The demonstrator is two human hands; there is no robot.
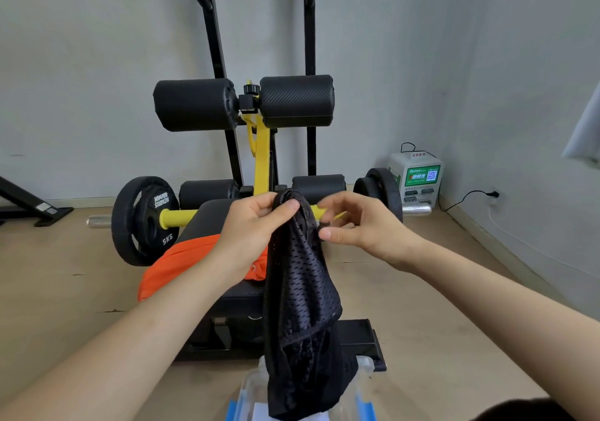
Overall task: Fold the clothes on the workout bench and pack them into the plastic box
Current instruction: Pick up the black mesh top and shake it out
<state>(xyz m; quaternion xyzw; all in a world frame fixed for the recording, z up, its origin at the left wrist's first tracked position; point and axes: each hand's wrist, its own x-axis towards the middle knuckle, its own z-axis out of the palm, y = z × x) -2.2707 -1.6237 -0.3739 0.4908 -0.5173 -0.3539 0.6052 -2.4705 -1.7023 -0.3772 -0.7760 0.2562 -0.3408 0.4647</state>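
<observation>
A black mesh garment [302, 297] hangs lengthwise from my left hand [256, 222], which pinches its top edge above the workout bench [240, 294]. My right hand [360, 222] is just to the right of the garment's top, fingers apart, thumb close to the cloth, holding nothing that I can see. An orange garment [181, 265] lies crumpled on the bench's left side. The clear plastic box [251, 388] with blue clips sits on the floor at the bottom centre, and the black garment's lower end dangles over it.
The bench's black foam rollers [194, 104] and yellow post [261, 157] stand behind. A yellow bar carries 5 kg plates [144, 219] at both sides. A white charging station [417, 175] sits in the right corner with a cable along the wall. The floor is tan.
</observation>
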